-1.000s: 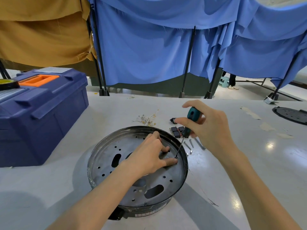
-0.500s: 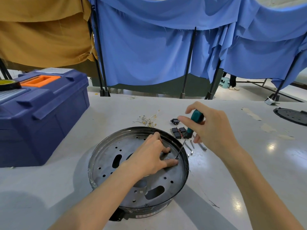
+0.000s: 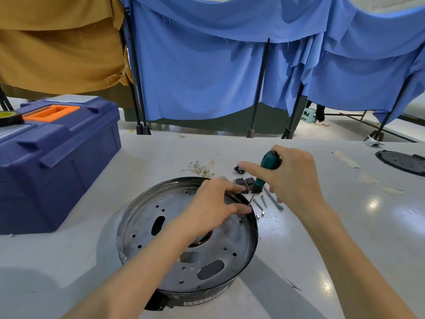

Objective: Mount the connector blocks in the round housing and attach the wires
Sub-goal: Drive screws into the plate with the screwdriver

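Here, the round housing (image 3: 140,226) sits near the front edge of the tabletop (image 3: 69,261), its perforated floor showing. The left hand (image 3: 211,210) reaches to the far right rim, fingers spread; whether its grip holds anything cannot be told. The right hand (image 3: 296,178) has its grip clamped round a green-handled screwdriver (image 3: 269,164), tip slanting down beside the left fingertips. Connector blocks (image 3: 247,181), screws (image 3: 273,201) and wires (image 3: 204,168) lie just beyond the rim. A blue toolbox (image 3: 57,157) stands at the left edge.
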### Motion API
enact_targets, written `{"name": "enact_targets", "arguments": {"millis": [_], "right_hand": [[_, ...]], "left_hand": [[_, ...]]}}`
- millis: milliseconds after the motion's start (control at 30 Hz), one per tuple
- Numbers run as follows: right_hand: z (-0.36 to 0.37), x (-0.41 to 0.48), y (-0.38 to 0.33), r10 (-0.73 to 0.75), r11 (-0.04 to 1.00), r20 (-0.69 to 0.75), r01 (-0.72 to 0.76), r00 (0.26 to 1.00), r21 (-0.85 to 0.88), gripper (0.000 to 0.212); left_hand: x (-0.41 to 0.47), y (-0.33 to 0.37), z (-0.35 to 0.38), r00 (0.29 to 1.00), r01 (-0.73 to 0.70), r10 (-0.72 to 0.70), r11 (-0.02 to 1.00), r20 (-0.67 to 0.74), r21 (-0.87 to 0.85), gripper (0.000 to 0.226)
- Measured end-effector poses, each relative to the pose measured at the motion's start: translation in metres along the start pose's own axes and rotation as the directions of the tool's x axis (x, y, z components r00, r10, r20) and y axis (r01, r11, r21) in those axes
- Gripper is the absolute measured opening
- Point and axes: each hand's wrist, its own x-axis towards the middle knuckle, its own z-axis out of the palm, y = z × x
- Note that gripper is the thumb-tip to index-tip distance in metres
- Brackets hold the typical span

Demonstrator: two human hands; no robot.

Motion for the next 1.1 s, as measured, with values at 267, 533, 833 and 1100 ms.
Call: {"name": "enact_targets", "arguments": {"millis": [267,533,833,1100], "right_hand": [[0.015,0.005,-0.001,-0.137,0.989,-0.111,0.129,0.984,-0.075,0.066],[0.018,0.039,-0.009,-0.208,0.462,0.389,-0.260,0.898,0.848,0.054],[0.050,0.026,-0.038,0.167,0.488,0.057,-0.133,0.984,0.863,0.073],[0.052,0.009,-0.035,0.392,0.541,-0.222,-0.029,0.893,0.841,0.073]], "left_hand": [[0.016,0.026,0.003,0.997,-0.058,0.069,0.953,0.028,-0.297,0.015],[0.016,0.014,-0.010,0.985,0.001,0.093,0.834,0.142,-0.552,0.026],[0.004,-0.017,0.002,0.976,0.083,-0.033,0.972,0.217,-0.222,0.027],[0.004,-0.006,0.012,0.998,0.025,-0.004,0.939,0.063,-0.344,0.014]]}}
